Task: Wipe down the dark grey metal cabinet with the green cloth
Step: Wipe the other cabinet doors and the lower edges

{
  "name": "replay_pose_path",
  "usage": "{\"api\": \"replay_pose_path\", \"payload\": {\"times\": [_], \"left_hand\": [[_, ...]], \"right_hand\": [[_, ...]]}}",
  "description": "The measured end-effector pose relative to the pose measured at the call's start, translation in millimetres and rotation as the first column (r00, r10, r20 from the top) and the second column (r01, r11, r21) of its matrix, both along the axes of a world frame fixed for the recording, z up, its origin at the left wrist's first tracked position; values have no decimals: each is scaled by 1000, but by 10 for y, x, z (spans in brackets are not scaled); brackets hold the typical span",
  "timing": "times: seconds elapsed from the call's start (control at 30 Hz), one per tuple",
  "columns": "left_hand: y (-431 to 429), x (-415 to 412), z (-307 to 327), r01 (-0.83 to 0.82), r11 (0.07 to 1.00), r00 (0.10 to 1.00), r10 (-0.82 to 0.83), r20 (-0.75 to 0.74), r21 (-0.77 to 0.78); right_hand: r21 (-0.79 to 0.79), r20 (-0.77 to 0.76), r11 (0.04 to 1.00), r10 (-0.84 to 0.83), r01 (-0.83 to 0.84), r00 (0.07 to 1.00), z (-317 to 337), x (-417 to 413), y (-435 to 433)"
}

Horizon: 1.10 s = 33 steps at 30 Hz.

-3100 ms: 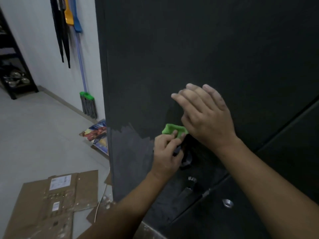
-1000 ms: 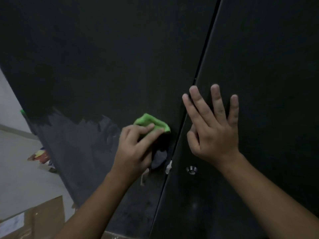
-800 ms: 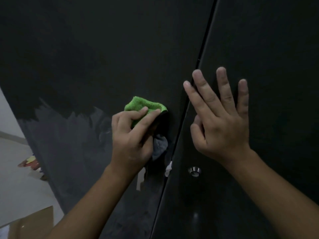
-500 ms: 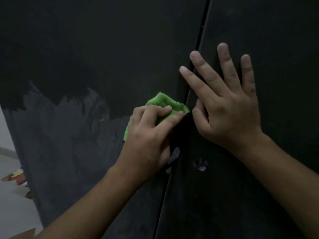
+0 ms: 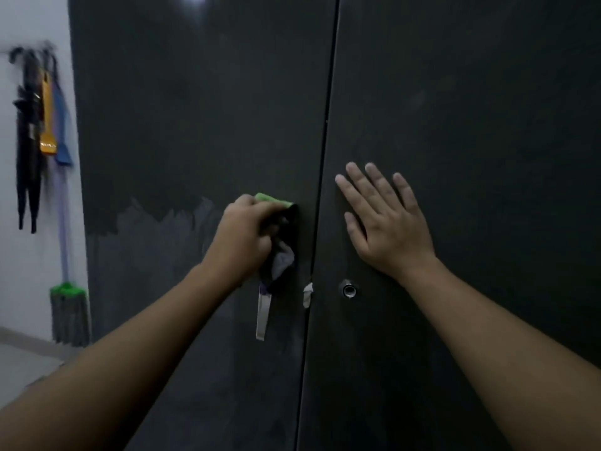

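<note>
The dark grey metal cabinet [image 5: 195, 109] fills most of the view, with a vertical seam between its two doors. My left hand [image 5: 247, 236] grips the green cloth [image 5: 271, 199] and holds it against the left door, just left of the seam. Only the cloth's top edge shows above my fingers. Below that hand a metal handle [image 5: 263, 315] hangs down. My right hand [image 5: 383, 222] lies flat on the right door with fingers spread, above a round keyhole [image 5: 349, 289]. A duller, wiped patch covers the left door's lower part.
A white wall stands left of the cabinet. A mop [image 5: 66, 307] with a green head hangs there, beside dark umbrellas [image 5: 29, 141] and an orange tool [image 5: 48, 125]. A strip of pale floor [image 5: 19, 366] shows at lower left. White tape [image 5: 307, 294] sits on the door seam.
The view has pulled back and levelled, showing both doors and the wall. My left hand with the cloth has shifted left, off the seam. My right hand stays flat on the right door.
</note>
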<state>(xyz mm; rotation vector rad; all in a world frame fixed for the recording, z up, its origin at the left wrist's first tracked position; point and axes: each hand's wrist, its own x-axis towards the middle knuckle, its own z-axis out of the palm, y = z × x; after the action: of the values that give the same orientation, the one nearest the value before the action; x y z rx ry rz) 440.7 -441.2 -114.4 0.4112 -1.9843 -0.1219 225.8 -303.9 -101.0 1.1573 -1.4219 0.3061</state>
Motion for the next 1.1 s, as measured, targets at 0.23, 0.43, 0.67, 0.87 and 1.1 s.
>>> {"api": "replay_pose_path", "payload": {"times": [0.23,0.43,0.67,0.87,1.1], "left_hand": [[156,-351,465,2,1000,988,1,-154,18],[266,-574,-162,-4,998,983,-7,-182,-63],[470,-657,-1012,-100,995,989,101,-109,14],[640,-641,-1346,-80,989,986,97,-134,121],[581,-593,-1626,25,962,974,37,-222,270]], "right_hand": [[-20,-11,1000,-25,24,1000,-125,-67,-44],[-16,-13,999,-31,31,999,-164,-72,-69],[-32,-17,999,-39,38,999,-179,-65,-80],[1,-39,999,-51,51,998,-200,-65,-65],[44,-42,996,-71,73,997,-243,-46,-57]]}}
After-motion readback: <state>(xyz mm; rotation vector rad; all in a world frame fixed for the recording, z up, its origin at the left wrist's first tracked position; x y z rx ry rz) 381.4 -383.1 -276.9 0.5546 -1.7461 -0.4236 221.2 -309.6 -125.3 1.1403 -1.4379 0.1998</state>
